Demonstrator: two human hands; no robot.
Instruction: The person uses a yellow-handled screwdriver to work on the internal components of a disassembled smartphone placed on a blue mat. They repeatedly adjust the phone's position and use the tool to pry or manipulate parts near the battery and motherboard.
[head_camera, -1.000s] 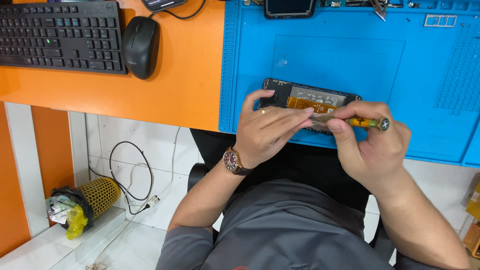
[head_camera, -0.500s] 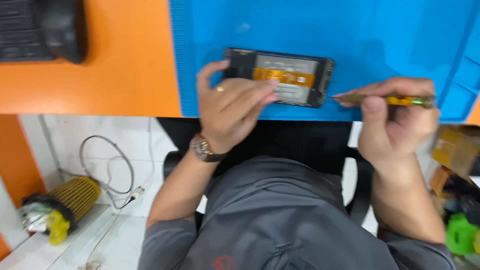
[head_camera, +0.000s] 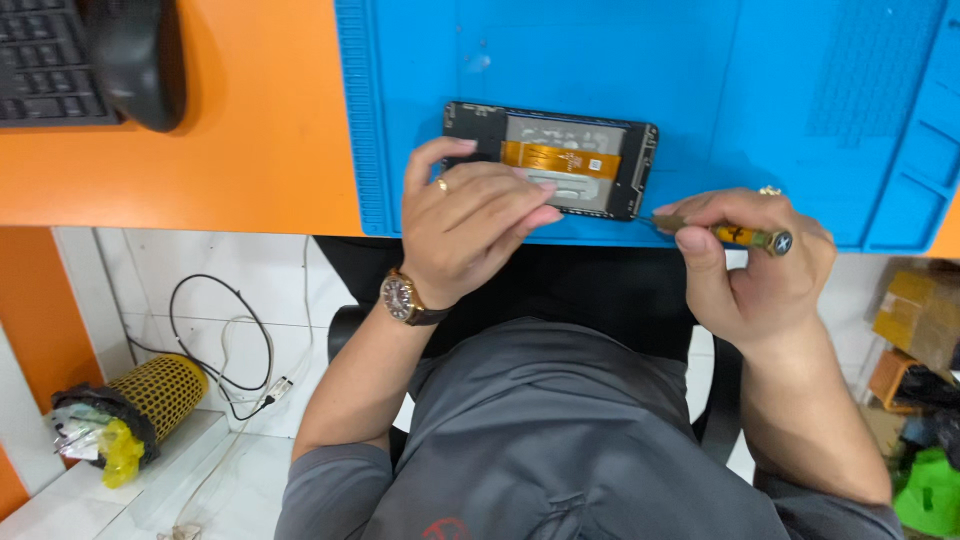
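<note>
From the head camera, an opened phone lies flat on a blue mat near the front edge of the orange desk. Its back cover is off: a black frame surrounds a grey plate, and an orange ribbon strip runs across the middle. The left hand, with a ring on one finger and a brown-strapped watch at the wrist, rests over the phone's near left corner, its fingers curled and pressed down on the frame, the thumb hooked round the left end. The right hand pinches a thin yellow-handled screwdriver between thumb and fingers; the tool lies nearly level, its tip pointing left and sitting just beside the phone's near right corner, on the mat. A black mouse and a keyboard sit at the far left of the desk. Below, on the floor, stand a yellow mesh bin and a loose black cable. Compared with half a second earlier, the phone and the left hand keep the same arrangement, while the screwdriver tip has drawn closer to the phone's corner.
</note>
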